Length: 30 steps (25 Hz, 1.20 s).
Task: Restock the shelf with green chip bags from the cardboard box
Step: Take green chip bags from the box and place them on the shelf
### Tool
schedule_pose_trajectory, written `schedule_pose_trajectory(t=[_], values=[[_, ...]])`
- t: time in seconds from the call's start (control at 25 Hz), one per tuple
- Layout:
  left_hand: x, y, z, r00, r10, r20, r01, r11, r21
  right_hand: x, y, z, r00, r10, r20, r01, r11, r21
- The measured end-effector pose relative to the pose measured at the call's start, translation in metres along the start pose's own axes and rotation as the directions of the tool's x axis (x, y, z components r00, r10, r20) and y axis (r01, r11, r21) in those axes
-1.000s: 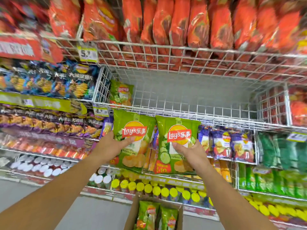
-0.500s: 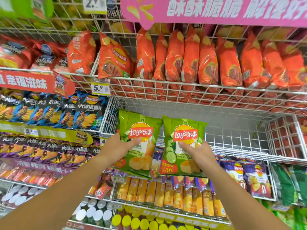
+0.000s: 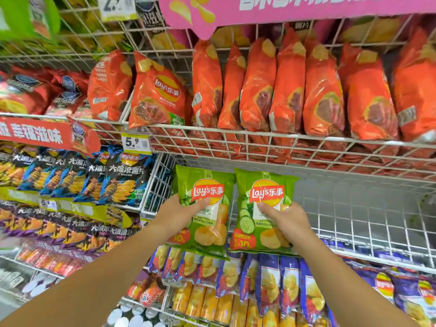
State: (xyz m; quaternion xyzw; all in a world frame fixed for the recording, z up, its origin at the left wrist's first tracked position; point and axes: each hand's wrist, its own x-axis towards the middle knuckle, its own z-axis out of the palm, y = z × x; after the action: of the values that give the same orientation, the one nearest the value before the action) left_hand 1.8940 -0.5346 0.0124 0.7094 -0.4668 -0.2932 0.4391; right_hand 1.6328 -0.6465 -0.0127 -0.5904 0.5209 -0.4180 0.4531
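- Left hand (image 3: 179, 215) grips the left green chip bag (image 3: 204, 208), thumb across its front.
- Right hand (image 3: 286, 221) clutches the right green chip bag (image 3: 264, 208); bags side by side, upright.

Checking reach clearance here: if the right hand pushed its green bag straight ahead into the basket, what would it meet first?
The way looks free: the right hand and its green bag face the bare wire basket, so probably its back wall, though depth is unclear.

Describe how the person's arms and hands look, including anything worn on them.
Both forearms are bare as far as the frame shows: no sleeves in view. The left hand and right hand wear no gloves, and no watch, bracelet or ring is visible. Fingernails look short and unpainted.
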Motion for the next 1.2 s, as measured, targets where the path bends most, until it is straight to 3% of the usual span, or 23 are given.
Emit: schedule_pose_trajectory(t=[0.36, 0.68, 1.2], values=[[0.104, -0.003, -0.011, 0.995, 0.028, 0.093, -0.025, 0.999, -0.03, 0.043, -0.009, 0.027, 0.993, 0.06, -0.103, -0.062, 0.998, -0.015], [0.174, -0.03, 0.004, 0.982, -0.028, 0.188, 0.048, 0.994, -0.098, 0.091, 0.005, 0.049, 0.978, 0.17, -0.121, -0.171, 0.985, 0.004], [0.233, -0.074, 0.062, 0.986, -0.087, 0.14, 0.08, 0.995, 0.059, 0.155, 0.06, 0.07, 0.971, 0.225, -0.078, -0.23, 0.972, -0.054]])
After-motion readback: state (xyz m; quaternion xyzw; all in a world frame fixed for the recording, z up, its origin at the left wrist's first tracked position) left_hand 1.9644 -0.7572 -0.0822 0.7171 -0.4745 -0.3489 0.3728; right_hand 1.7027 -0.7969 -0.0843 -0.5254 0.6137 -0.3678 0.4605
